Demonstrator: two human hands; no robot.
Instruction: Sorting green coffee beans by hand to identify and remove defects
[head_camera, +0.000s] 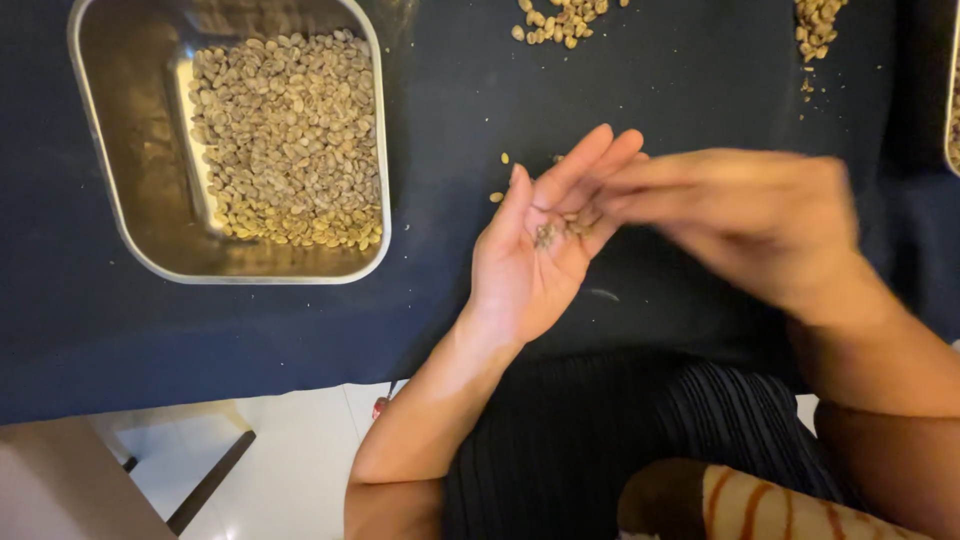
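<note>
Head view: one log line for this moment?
left hand: open, palm up, cupping beans | right hand: blurred, fingers at left palm | steel tray: beans inside

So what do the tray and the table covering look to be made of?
Tray: apparently metal, likely stainless steel, brushed; its walls mirror the pale beans inside. Table covering: seemingly dark navy cloth, matte, with no glare and a soft draped front edge, dusted with crumbs.

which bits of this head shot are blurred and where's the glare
Head view: the right hand is smeared by motion blur, while the open left hand with a few pale beans on its palm stays sharp; soft glare runs along the inner wall of the rectangular steel tray of pale beans; the dark blue cloth is evenly lit.
</note>
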